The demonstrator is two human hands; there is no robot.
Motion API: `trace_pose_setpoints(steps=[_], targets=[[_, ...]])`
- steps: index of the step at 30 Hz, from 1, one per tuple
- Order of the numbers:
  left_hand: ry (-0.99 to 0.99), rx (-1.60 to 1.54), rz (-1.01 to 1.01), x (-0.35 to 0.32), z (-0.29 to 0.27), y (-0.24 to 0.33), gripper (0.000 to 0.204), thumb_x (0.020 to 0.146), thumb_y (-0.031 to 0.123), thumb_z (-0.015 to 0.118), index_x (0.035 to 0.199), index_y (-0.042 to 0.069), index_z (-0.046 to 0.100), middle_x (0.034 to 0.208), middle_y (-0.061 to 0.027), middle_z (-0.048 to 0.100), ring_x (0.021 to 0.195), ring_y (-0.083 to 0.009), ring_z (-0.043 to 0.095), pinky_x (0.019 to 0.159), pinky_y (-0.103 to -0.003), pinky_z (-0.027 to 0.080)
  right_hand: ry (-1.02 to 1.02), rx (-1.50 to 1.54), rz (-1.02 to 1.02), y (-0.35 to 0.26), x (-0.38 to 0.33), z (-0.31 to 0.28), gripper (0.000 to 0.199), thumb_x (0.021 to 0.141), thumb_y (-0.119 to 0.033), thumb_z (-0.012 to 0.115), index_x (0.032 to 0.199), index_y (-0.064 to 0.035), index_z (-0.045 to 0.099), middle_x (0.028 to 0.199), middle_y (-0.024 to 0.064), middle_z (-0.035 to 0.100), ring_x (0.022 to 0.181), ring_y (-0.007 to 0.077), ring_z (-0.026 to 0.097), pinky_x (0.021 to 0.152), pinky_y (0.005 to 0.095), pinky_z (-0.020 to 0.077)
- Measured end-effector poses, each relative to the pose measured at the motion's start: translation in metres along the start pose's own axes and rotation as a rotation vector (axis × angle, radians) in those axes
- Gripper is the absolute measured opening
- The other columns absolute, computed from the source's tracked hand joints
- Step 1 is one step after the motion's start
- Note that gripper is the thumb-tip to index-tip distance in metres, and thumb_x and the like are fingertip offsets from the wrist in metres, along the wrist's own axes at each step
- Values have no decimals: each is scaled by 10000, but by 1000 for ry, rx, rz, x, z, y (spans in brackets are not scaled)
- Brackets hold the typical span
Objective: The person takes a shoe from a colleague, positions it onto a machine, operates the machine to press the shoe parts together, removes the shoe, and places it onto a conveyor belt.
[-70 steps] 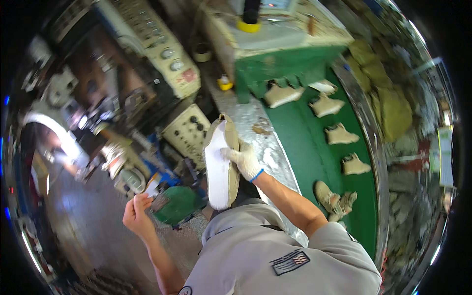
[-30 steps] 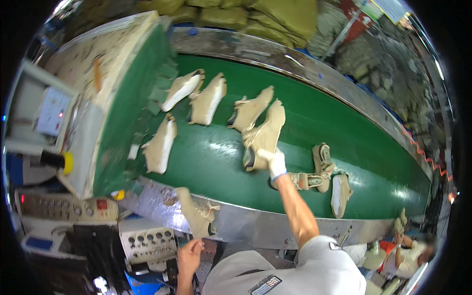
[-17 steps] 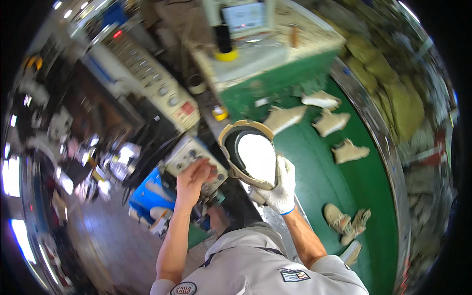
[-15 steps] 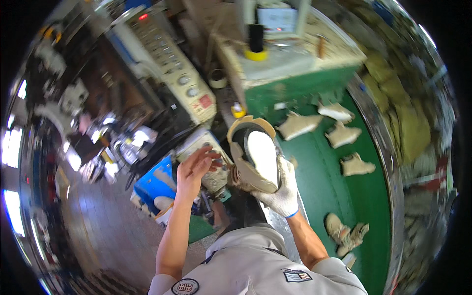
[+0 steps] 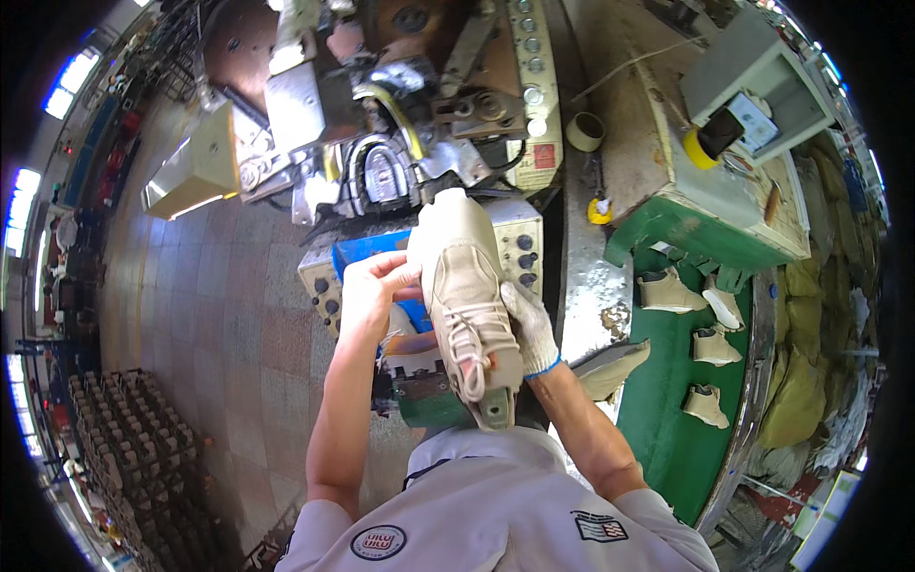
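Both hands hold a beige lace-up shoe upper (image 5: 462, 276) that is pulled over a shoe last (image 5: 496, 410). Its laces face up and its toe end points away from me. My left hand (image 5: 370, 291) is bare and closed, thumb and fingers pinching the upper's left edge near the toe. In a white knitted glove with a blue cuff, my right hand (image 5: 531, 329) grips the right side; some of its fingers are hidden beneath. Just beyond the toe stands a machine with a curved metal clamp (image 5: 384, 176), apart from or barely touching the shoe; I cannot tell which.
On the right, several beige shoe uppers (image 5: 672, 291) lie on a green conveyor (image 5: 658, 419). A control panel (image 5: 534, 157) and a bench (image 5: 639, 124) with a grey box (image 5: 762, 81) stand beyond. A rack (image 5: 133, 429) is at the lower left.
The shoe has turned from white sole side up to laces up. My left hand, formerly apart with spread fingers, now pinches its edge. My view has swung left, facing the machine.
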State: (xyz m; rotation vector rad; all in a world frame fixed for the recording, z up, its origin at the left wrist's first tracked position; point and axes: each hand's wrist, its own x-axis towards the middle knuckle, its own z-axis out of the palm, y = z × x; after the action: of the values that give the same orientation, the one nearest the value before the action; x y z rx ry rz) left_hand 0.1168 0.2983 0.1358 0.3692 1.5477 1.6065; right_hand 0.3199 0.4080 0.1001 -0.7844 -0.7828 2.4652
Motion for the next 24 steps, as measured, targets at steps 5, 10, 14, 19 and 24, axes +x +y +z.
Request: trace_pose_setpoints(steps=[5,10,14,19,24], targets=[[191,-114,42,27,-43,-22,304,845,52,760,1131,-46,724,1025,-97,750,823,-170,721,720,-293,596,31,21,61,25,57,18,371,1034,-239,562,1280,34,611,1138,121,705,976,198,709,857,321,582],[272,-270,100,48,-67,-20,521,805,-65,747,1300,-94,588,1166,-174,709,1017,-225,713,897,-332,588,8,-9,0,28,100,47,397,1025,-257,597,1301,29,600,1152,132,695,978,201,709,854,329,592],[290,-334,241,58,-71,-7,534,827,-60,742,1325,-111,558,1212,-207,689,1080,-234,693,933,-311,567,4,23,-77,30,126,70,385,1013,-257,623,1296,4,619,1165,113,692,1015,188,692,874,319,579],[318,-244,212,70,-63,-34,414,934,136,717,1274,-81,624,1114,-132,718,949,-160,684,814,-269,554,8,122,-99,52,160,64,329,930,-214,736,1159,16,678,1073,95,706,944,180,663,840,315,544],[198,-399,-55,59,-53,-70,487,1052,396,539,1184,-53,673,1069,-97,720,887,-148,680,796,-292,545,63,-5,-116,62,161,63,289,1012,-245,630,1156,-1,688,1072,86,707,963,158,670,856,313,547]])
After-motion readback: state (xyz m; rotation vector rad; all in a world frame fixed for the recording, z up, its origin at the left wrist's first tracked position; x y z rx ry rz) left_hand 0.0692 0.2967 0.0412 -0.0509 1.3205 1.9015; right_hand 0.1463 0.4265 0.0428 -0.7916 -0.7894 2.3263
